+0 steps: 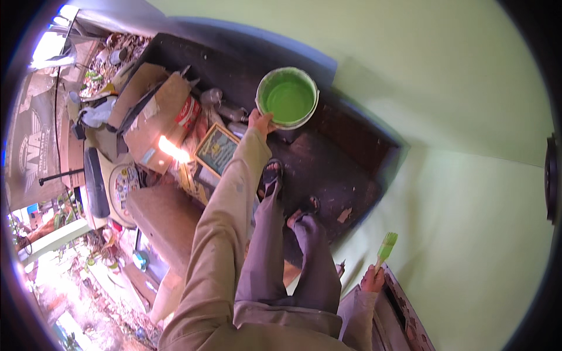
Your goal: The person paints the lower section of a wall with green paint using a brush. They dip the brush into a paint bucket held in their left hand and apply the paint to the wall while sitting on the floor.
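My left hand (262, 122), at the end of an outstretched arm, grips the near rim of a white bucket (262, 98). Green paint (287, 102) fills part of the bucket, and its inner wall is smeared green. At the lower right, my right hand (372, 279) is closed around the handle of a paintbrush (387, 250). The bristles point up and are coated in green. Beside the brush rises a pale green wall (474, 245); whether the bristles touch it I cannot tell.
Under my sandalled feet is a dark, worn surface (307, 162). To the left lie cardboard boxes (158, 118), a framed picture (217, 148), plastic bottles (230, 110) and a scooter-like body with a black seat (95, 182). A weathered wooden piece (406, 316) stands at the lower right.
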`<state>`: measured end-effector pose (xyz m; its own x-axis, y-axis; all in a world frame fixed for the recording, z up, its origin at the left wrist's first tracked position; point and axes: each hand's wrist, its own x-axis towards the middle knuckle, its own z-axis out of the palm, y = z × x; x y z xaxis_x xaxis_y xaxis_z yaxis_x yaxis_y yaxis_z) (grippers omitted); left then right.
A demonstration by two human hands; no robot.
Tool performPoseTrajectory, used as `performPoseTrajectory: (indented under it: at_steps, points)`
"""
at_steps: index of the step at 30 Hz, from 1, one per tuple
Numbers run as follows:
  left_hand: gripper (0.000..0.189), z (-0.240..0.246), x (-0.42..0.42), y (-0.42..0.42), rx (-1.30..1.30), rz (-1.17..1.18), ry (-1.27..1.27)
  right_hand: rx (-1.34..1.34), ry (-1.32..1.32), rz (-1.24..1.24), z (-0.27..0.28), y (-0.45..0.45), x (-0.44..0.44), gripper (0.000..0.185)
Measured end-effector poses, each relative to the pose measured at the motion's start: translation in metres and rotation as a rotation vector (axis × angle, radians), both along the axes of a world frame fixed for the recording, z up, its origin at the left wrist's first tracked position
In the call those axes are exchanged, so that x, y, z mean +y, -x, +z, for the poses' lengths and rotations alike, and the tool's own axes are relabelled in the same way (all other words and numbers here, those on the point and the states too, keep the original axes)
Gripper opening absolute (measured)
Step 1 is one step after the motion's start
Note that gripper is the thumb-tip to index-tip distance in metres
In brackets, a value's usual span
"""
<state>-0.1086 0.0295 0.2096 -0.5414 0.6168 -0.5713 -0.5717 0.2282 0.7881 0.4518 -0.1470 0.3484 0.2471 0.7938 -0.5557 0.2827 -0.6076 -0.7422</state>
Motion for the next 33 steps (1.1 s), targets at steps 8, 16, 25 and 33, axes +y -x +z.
performPoseTrajectory:
  at_steps: [8,16,25,33]
  points:
    - [0.032,0.019,-0.001,0.011,-0.044,-0.136,-0.041,0.038,0.079,-0.028,-0.012,0.005,0.006,0.023]
    - [0.036,0.029,0.000,0.011,-0.068,-0.151,-0.063,0.029,0.064,0.056,-0.027,0.001,0.017,0.024]
    - [0.031,0.035,0.007,0.017,-0.089,-0.168,-0.051,0.044,0.099,-0.050,-0.044,-0.008,0.026,0.022]
    - [0.035,0.027,0.005,0.011,-0.043,-0.162,-0.050,0.038,0.068,-0.066,-0.074,0.017,0.039,0.024]
